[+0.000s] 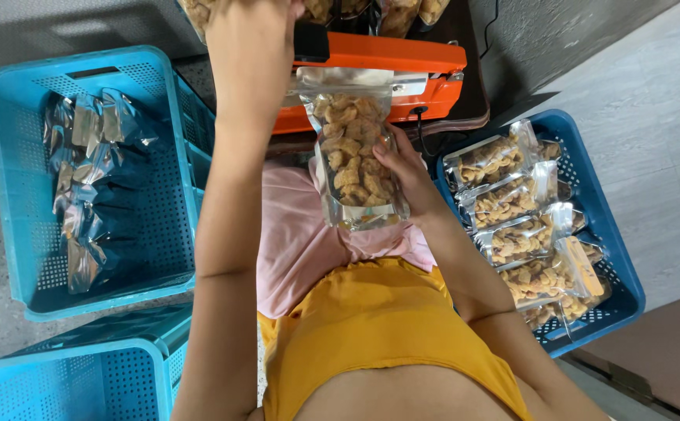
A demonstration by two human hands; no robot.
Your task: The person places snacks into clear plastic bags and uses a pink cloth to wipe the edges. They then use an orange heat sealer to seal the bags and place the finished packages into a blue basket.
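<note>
A clear-fronted pouch [352, 152] filled with pale fried snack pieces hangs with its top edge in the jaw of an orange heat sealer [402, 58]. My right hand [404, 170] grips the pouch's right side at mid height. My left hand [248, 35] reaches forward over the sealer's left end and closes on its black handle [310, 43]; the fingers are partly hidden at the top of the view.
A blue crate [12, 156] on the left holds several empty silver pouches [94, 179]. A blue crate [617, 257] on the right holds several filled pouches [515, 199]. Another blue crate [75, 374] sits at lower left. A pink cloth [297, 234] covers my lap.
</note>
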